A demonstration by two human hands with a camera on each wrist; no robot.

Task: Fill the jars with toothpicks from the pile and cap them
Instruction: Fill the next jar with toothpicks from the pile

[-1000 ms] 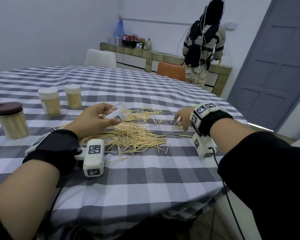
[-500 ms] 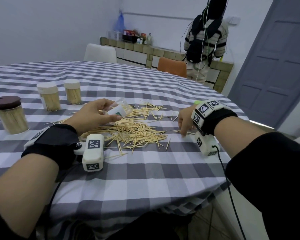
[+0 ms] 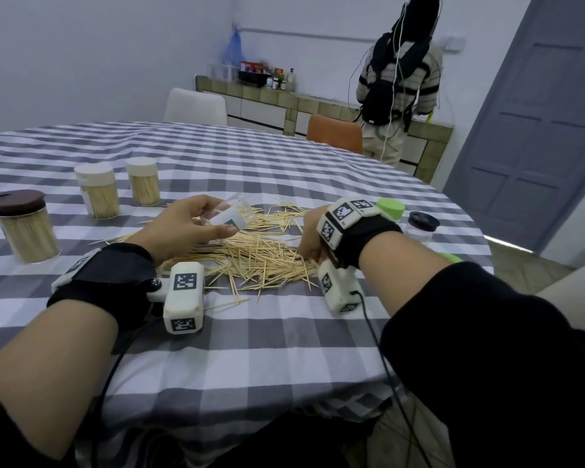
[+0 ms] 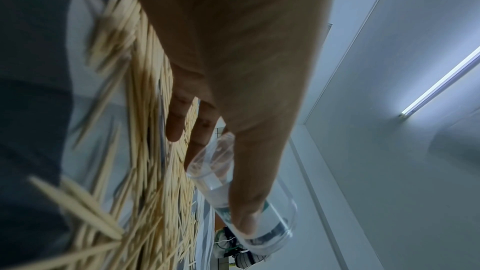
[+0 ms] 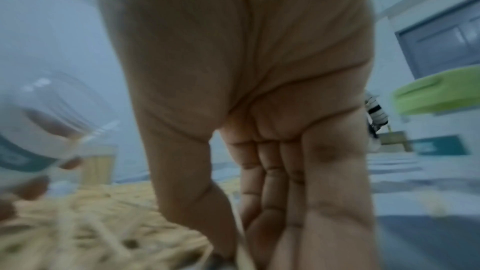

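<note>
Now | left hand (image 3: pixel 179 228) fingers grip tilted jar (image 3: pixel 232 217) | right hand (image 3: pixel 309 241) fingers straight — tips in toothpick pile (image 3: pixel 250 255)

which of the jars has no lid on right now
The clear plastic jar held tilted in the left hand; the five jars standing on the table are all capped.

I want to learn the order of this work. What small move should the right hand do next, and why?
Probably gather a small bunch and carry it to the clear jar. The right hand is already down at the toothpick pile, and the left hand holds the jar tilted, uncapped, only partly filled.
</note>
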